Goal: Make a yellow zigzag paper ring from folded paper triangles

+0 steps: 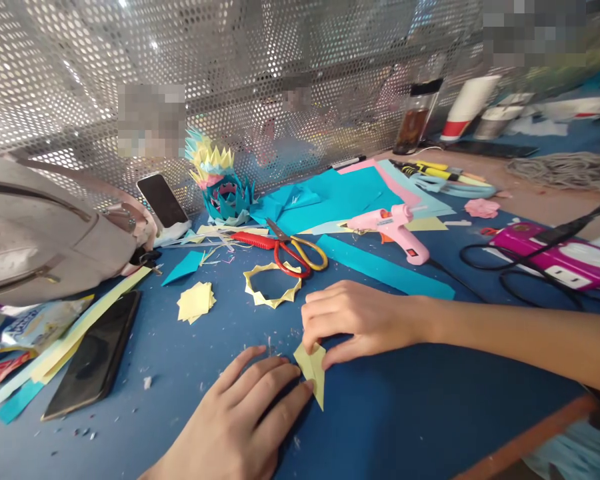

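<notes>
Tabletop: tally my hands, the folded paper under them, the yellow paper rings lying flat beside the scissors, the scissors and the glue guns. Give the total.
Hands: 2 (left hand, right hand)
Folded yellow paper: 1
Yellow paper ring: 1
Scissors: 1 pair
Pink glue gun: 1
Total: 6

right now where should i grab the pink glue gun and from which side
I'd take the pink glue gun by its handle, from the near right: the handle slants toward the right forearm, away from the nozzle, which points left. The black cord trails from the handle's base.
</notes>
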{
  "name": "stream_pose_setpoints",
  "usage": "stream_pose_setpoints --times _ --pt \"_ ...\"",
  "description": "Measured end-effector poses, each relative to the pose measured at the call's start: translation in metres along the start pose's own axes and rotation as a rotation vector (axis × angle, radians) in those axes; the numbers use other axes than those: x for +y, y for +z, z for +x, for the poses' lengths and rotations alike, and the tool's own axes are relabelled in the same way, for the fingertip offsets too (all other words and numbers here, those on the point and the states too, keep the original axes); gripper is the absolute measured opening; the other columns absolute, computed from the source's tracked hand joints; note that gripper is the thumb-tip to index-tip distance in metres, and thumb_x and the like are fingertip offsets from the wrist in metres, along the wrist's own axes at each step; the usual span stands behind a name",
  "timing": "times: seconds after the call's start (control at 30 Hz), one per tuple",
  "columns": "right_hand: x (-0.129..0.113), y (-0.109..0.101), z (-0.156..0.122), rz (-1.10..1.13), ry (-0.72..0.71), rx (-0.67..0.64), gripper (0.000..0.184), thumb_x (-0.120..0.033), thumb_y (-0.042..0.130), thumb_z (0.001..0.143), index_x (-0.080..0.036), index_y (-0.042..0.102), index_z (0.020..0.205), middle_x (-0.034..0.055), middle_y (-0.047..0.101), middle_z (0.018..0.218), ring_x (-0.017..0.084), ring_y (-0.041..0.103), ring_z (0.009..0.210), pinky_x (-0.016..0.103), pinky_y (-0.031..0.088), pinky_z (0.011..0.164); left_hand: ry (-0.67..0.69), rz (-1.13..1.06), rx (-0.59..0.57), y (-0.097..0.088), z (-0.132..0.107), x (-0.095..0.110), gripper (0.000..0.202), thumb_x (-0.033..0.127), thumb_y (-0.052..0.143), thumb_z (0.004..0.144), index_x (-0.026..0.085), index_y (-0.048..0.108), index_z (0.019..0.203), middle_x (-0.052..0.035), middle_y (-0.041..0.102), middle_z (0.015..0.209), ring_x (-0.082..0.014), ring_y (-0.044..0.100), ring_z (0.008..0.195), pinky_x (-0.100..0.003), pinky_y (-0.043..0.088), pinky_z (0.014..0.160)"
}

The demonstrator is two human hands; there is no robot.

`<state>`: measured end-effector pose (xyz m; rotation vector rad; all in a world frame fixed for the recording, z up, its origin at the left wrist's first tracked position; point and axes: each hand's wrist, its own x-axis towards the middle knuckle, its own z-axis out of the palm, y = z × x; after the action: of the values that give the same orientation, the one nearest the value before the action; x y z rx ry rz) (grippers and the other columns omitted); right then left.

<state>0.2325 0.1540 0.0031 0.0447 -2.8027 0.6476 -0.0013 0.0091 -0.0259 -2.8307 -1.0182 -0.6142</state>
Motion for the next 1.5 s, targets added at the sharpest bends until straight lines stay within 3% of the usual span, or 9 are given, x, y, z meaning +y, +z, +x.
stream_pose_setpoints --times 0.17,0.4,0.53,0.67,0.87,1.1,1.37,1.5 --pt "-0.001 0.0 0.001 -0.001 -0.023 0.004 0.025 -0.035 0.05 0.099 -0.017 0.066 0.092 0.005 0.066 0.087 0.015 0.057 0.082 0.026 0.04 0.071 0.029 0.035 -0.086 -0.001 0.001 -0.002 0.046 0.011 0.036 0.093 0.016 0.055 0.135 -0.0087 0.059 0.135 -0.0234 0.049 0.129 -0.044 0.034 0.113" --pt "0.0 -0.005 -0.001 -0.176 -0.176 -0.017 0.017 -0.031 0.056 0.097 -0.021 0.069 0.096 0.0023 0.069 0.091 0.014 0.057 0.081 0.028 0.038 0.068 0.082 0.022 -0.076 0.0 -0.001 -0.004 0.043 0.013 0.033 0.096 0.011 0.055 0.133 -0.0053 0.055 0.142 -0.024 0.048 0.13 -0.044 0.024 0.117" --pt "-0.006 -0.003 -0.002 -0.37 -0.246 0.021 0.016 -0.024 0.054 0.097 -0.019 0.066 0.087 -0.0006 0.07 0.094 0.014 0.056 0.083 0.031 0.034 0.063 0.086 0.023 -0.082 -0.001 0.001 -0.004 0.043 0.013 0.034 0.097 0.009 0.052 0.136 -0.0066 0.055 0.142 -0.024 0.046 0.132 -0.044 0.019 0.119" --pt "-0.009 0.0 -0.001 -0.418 -0.256 0.013 0.021 -0.021 0.048 0.099 -0.019 0.062 0.084 0.0002 0.07 0.093 0.015 0.055 0.082 0.031 0.033 0.061 0.091 0.039 -0.123 -0.003 0.002 -0.003 0.045 0.015 0.033 0.098 0.012 0.048 0.14 -0.0076 0.056 0.141 -0.0241 0.045 0.133 -0.047 0.023 0.118" --pt "-0.005 0.003 0.003 -0.207 -0.126 -0.041 0.02 -0.026 0.047 0.101 -0.017 0.064 0.095 0.0032 0.066 0.094 0.015 0.054 0.083 0.028 0.039 0.07 0.08 0.034 -0.125 -0.002 0.003 -0.002 0.044 0.014 0.034 0.097 0.017 0.052 0.137 -0.0099 0.057 0.138 -0.0256 0.047 0.131 -0.051 0.036 0.111" --pt "-0.008 0.006 0.007 0.058 0.12 -0.073 0.019 -0.03 0.053 0.098 -0.016 0.064 0.093 0.0045 0.063 0.094 0.017 0.052 0.09 0.029 0.041 0.081 0.05 0.002 -0.072 -0.001 0.004 0.0 0.04 0.014 0.036 0.099 0.018 0.055 0.134 -0.0048 0.062 0.133 -0.0203 0.047 0.132 -0.046 0.028 0.118" --pt "-0.011 0.008 0.008 0.041 0.151 -0.099 0.013 -0.024 0.055 0.096 -0.016 0.064 0.093 0.0047 0.061 0.094 0.017 0.05 0.089 0.03 0.039 0.083 0.072 -0.011 0.001 0.0 0.004 0.0 0.037 0.014 0.036 0.101 0.014 0.058 0.13 -0.0038 0.066 0.129 -0.0169 0.05 0.129 -0.041 0.016 0.122" --pt "-0.008 0.006 0.007 0.052 0.11 -0.1 0.013 -0.024 0.055 0.096 -0.016 0.064 0.093 0.0043 0.061 0.095 0.016 0.05 0.089 0.028 0.039 0.083 0.068 -0.018 -0.006 0.0 0.003 0.001 0.037 0.014 0.037 0.1 0.015 0.059 0.13 -0.0039 0.065 0.129 -0.0174 0.052 0.127 -0.041 0.017 0.122"
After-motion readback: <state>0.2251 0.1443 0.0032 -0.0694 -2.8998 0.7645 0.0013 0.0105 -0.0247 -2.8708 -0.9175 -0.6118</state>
